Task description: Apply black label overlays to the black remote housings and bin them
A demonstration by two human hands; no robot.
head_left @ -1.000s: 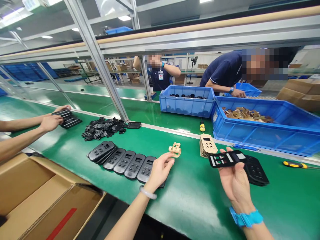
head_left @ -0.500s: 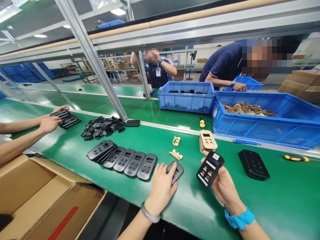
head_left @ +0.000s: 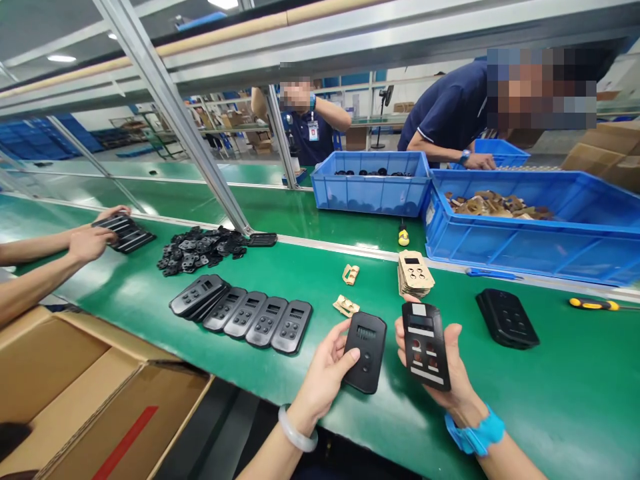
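Note:
My left hand (head_left: 333, 363) grips a black plastic cover (head_left: 369, 337) by its left edge, thumb on its face, lifted and tilted toward me. The cover has a slotted window and round buttons. In my right hand (head_left: 450, 373) is a flat black panel (head_left: 425, 343) with white strips, a dark window and several reddish round spots. The two pieces are side by side, apart. Left of them, a row of similar black covers (head_left: 291, 325) lies overlapping on the green bench. Two crumpled tan paper pieces (head_left: 346, 305) and a stack of tan backing sheets (head_left: 416, 272) lie just beyond my hands.
Another stack of black pieces (head_left: 506, 318) lies at right, near a yellow-black screwdriver (head_left: 595, 304) and a blue pen-like tool (head_left: 494, 273). Blue bins (head_left: 525, 250) stand behind. At left are a heap of small black parts (head_left: 197, 250), a co-worker's hands (head_left: 90, 241) and a cardboard box (head_left: 140, 413).
My left hand has picked the black cover up off the bench and brought it beside the panel. My right hand has turned the panel more upright.

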